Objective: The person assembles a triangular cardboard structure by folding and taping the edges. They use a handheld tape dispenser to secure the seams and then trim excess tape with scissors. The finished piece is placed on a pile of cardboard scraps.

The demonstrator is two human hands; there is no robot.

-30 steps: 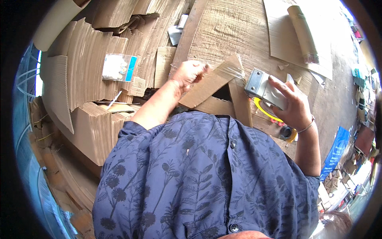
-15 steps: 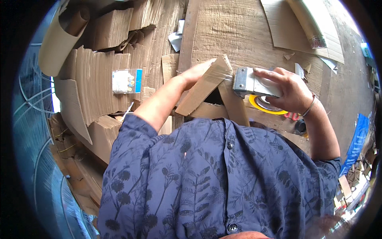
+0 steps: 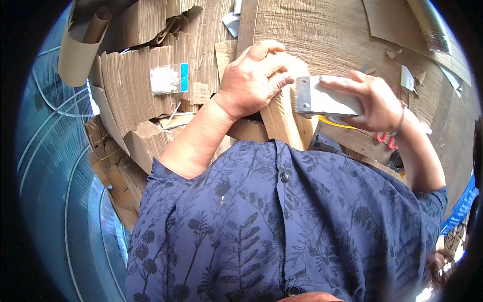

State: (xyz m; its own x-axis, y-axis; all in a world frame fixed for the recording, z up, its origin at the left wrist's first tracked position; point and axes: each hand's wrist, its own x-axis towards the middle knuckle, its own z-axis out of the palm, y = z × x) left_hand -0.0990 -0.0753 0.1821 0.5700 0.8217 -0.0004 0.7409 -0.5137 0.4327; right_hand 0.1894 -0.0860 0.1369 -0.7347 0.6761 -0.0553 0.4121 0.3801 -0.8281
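Observation:
My right hand point(image 3: 380, 100) grips a hand-held tape dispenser point(image 3: 332, 99), whose metal front end points left. Part of a yellow ring point(image 3: 338, 122) shows below it. Between my hands, close to my chest, stands a folded brown cardboard box point(image 3: 279, 121). My left hand point(image 3: 246, 80) is bent over the box's far end, fingers curled and thumb toward the dispenser's metal edge. That hand hides the box's upper corner, and whether tape runs from the dispenser to the box I cannot tell.
Stacks of flat cardboard point(image 3: 133, 95) fill the left side, with a clear bag point(image 3: 166, 79) of small pieces on them. Red-handled scissors point(image 3: 387, 140) and a black roll point(image 3: 397, 161) lie at right. A clear-wrapped roll point(image 3: 427, 25) rests on cardboard, far right.
My left hand has come from behind the box to over its far end. The box's slanted flap is now hidden or turned. The dispenser stays beside it in my right hand.

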